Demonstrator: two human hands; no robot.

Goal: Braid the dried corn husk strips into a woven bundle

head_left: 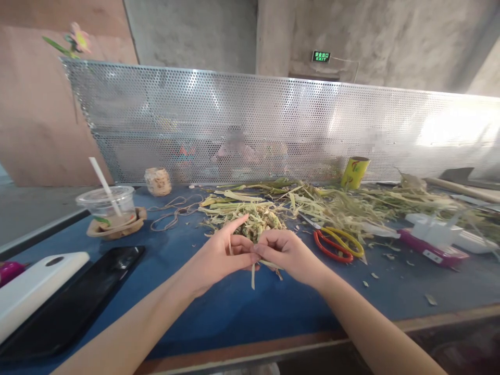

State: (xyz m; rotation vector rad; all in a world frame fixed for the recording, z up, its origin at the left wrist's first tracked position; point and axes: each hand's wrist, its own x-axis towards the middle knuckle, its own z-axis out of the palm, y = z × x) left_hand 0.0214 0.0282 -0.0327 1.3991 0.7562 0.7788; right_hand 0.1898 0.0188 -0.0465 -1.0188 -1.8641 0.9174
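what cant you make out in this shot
- Head view: how the leaf strip is pinched; the left hand and right hand curl over it.
- People behind the mesh screen: blurred.
- White case: cut off by the left edge.
- Exit sign: upper text too small.

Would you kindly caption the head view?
Both hands, left hand and right hand, pinch leaf strips beside scissors on blue table.
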